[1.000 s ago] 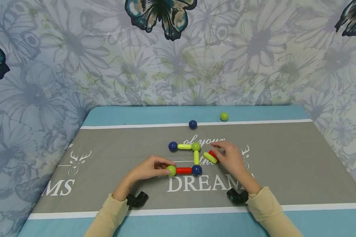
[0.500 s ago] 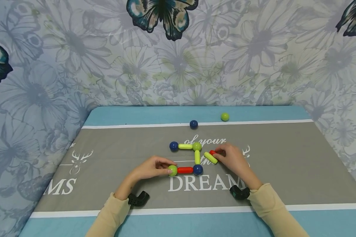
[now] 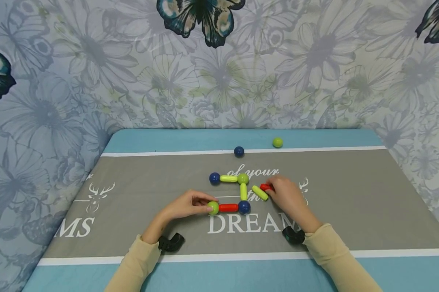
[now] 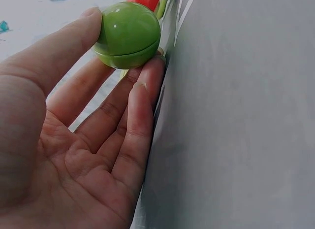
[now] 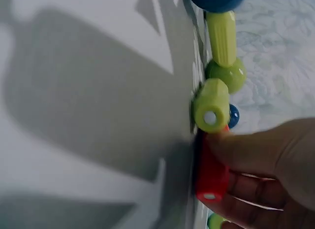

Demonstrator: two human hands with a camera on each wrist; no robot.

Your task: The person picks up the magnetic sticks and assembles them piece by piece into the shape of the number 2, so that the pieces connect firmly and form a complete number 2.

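My left hand [image 3: 189, 204] pinches a green ball [image 4: 129, 32] between thumb and fingers. That ball caps the left end of a red rod [image 3: 228, 207], whose right end meets a blue ball [image 3: 244, 207]. From there a yellow-green rod [image 3: 243, 192] runs back to another green ball [image 3: 243, 178]. A second yellow-green rod [image 3: 229, 178] leads left to a blue ball [image 3: 215, 178]. On the right, my right hand [image 3: 288, 198] grips a separate red rod [image 5: 211, 172] low over the cloth. Close beside it lies a loose yellow-green rod [image 3: 260, 193] with a pale disc at its end.
A loose blue ball [image 3: 239, 151] and a loose green ball [image 3: 277, 142] rest farther back. A grey printed cloth with blue borders [image 3: 350, 194] covers the table. The patterned wall [image 3: 219, 89] stands directly behind.
In my right hand the red rod has turned more level, and more of it shows beyond the fingertips. The left hand keeps its hold on the green ball.
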